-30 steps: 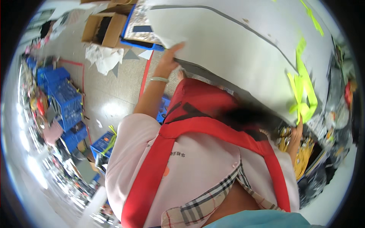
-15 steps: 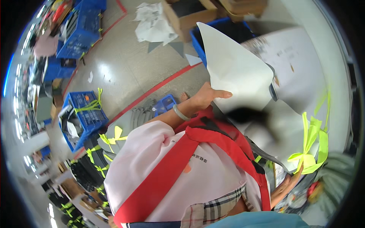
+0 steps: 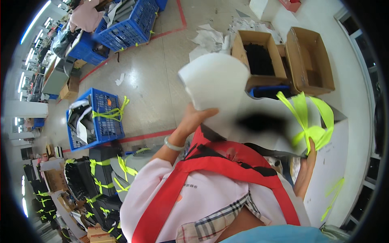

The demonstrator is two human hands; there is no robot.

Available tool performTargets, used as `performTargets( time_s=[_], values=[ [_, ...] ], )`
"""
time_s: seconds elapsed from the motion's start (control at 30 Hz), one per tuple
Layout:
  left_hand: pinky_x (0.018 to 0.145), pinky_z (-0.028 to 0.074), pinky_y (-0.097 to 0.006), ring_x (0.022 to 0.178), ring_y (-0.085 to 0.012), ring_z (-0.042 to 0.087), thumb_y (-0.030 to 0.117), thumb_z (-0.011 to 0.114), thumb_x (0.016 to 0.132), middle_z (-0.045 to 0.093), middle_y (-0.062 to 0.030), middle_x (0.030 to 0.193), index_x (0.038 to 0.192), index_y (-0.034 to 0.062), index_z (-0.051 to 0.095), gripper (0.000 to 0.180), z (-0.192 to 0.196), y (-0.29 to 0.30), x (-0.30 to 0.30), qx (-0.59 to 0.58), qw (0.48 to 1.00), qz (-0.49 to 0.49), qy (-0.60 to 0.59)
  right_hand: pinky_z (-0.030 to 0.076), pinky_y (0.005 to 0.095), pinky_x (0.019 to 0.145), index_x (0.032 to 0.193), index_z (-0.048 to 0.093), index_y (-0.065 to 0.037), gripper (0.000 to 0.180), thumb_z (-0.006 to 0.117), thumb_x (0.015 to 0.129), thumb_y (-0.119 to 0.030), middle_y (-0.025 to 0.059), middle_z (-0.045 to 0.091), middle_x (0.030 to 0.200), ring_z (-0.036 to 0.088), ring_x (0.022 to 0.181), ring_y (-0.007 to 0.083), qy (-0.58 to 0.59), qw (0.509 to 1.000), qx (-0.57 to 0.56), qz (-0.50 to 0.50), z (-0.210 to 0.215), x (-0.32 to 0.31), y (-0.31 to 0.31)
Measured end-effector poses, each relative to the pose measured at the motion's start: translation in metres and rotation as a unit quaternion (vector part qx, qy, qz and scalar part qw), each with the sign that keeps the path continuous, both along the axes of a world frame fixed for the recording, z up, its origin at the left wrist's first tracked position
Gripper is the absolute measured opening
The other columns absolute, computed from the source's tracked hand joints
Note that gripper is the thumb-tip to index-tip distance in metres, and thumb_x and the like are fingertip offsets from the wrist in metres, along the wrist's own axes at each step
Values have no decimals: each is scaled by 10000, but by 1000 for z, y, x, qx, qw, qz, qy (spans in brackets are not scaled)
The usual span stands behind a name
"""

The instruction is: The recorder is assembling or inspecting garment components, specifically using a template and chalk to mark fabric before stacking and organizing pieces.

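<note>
Large white curved sheets point(image 3: 219, 75), perhaps a stack, are held up in front of my chest. My left hand point(image 3: 197, 118) grips their near left edge, thumb on the white face and fingers hidden behind. At the other end, my right hand point(image 3: 310, 156) is closed at the sheets' edge beside a bright yellow tie strip point(image 3: 312, 131) knotted around them. A dark blur covers the middle of the sheets, so that part cannot be made out. My body wears a red apron point(image 3: 239, 160) over a pale shirt.
Two cardboard boxes point(image 3: 310, 60) stand beyond the sheets, one with dark contents. At left are a blue crate point(image 3: 97, 121) of scraps and black bundles point(image 3: 95, 176) tied in yellow. White scraps point(image 3: 210, 38) lie on the floor. A white wall point(image 3: 352, 117) rises at right.
My view has turned toward the right. Both hands have raised and tilted the white sheets; the far end leans more to the left. The grips stay the same.
</note>
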State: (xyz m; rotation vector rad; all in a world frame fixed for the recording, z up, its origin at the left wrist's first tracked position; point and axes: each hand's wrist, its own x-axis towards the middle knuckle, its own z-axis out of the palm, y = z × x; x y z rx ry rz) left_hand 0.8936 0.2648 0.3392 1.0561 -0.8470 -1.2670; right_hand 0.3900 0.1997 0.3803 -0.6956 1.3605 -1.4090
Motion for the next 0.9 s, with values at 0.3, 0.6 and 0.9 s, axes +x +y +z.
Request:
performTargets(
  time_s=[0.3, 0.6, 0.9],
  values=[
    [904, 546, -373, 1023, -253, 672, 55, 791, 787, 679, -140, 1175, 1269, -49, 601, 528, -22, 216, 173, -26, 980, 195, 41, 544, 316, 871, 1185, 684, 13, 366, 778, 843, -75, 78, 719, 1105, 695, 971, 188, 59, 984, -109, 129, 31, 258, 77],
    [890, 535, -365, 1000, -230, 671, 29, 794, 763, 698, -131, 1124, 1187, -57, 650, 456, -68, 351, 345, -69, 937, 334, 81, 554, 304, 850, 1160, 693, 5, 328, 769, 848, -61, 61, 730, 1070, 699, 930, 162, 32, 952, -176, 247, 48, 491, 180],
    [901, 536, -362, 1016, -234, 667, 22, 787, 792, 689, -125, 1150, 1236, -47, 624, 478, -107, 428, 593, -188, 962, 184, 77, 556, 310, 860, 1199, 673, 7, 351, 748, 860, -42, 75, 721, 1123, 697, 950, 168, 40, 930, -341, 129, -38, 688, 378]
  ],
)
